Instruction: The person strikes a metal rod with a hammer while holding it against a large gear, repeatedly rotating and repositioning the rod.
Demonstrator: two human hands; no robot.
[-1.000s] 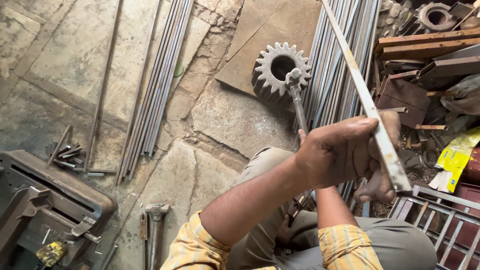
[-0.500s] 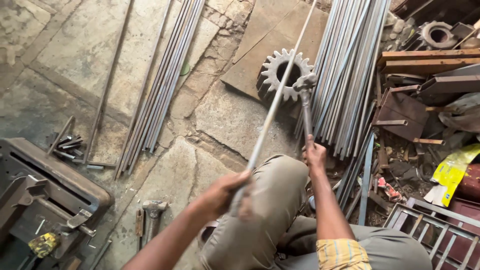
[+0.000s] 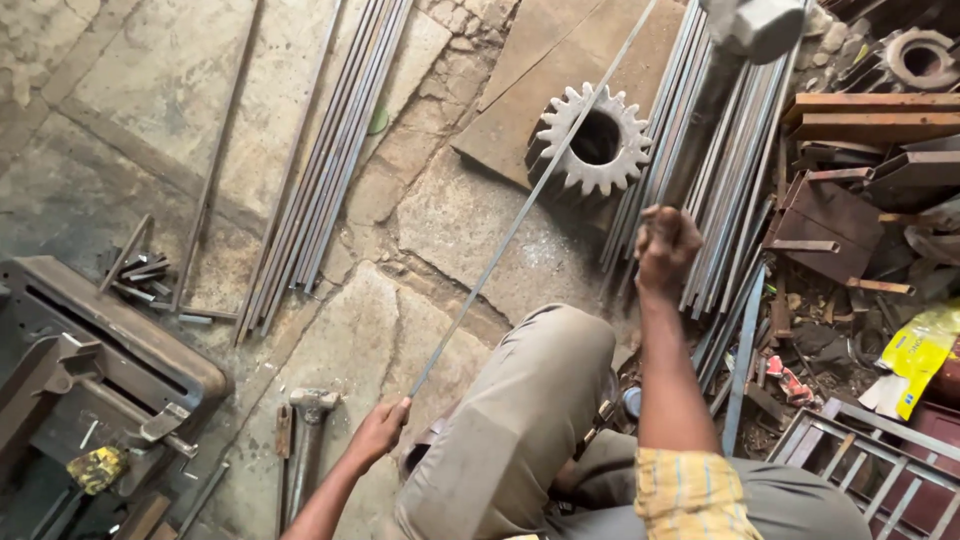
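Observation:
I sit low on a stone floor. My left hand (image 3: 380, 432) grips the near end of a long thin metal strip (image 3: 530, 195), which runs up and away across a large toothed gear (image 3: 590, 140) lying on a steel plate (image 3: 560, 50). My right hand (image 3: 665, 245) is raised, closed around the handle of a hammer (image 3: 735, 45) whose grey head is lifted near the top of the view, above the gear. My knee (image 3: 540, 400) lies between the two hands.
Bundles of long rods lie on the floor at the left (image 3: 320, 160) and right (image 3: 720, 180). A second hammer (image 3: 308, 420) rests by my left hand. A heavy machine base (image 3: 90, 350) stands at lower left. Scrap metal and a welded frame (image 3: 860, 450) crowd the right.
The strip swung from the right side over to the left, with my left hand now holding its near end low. My right hand lifted the hammer off the gear and raised it high.

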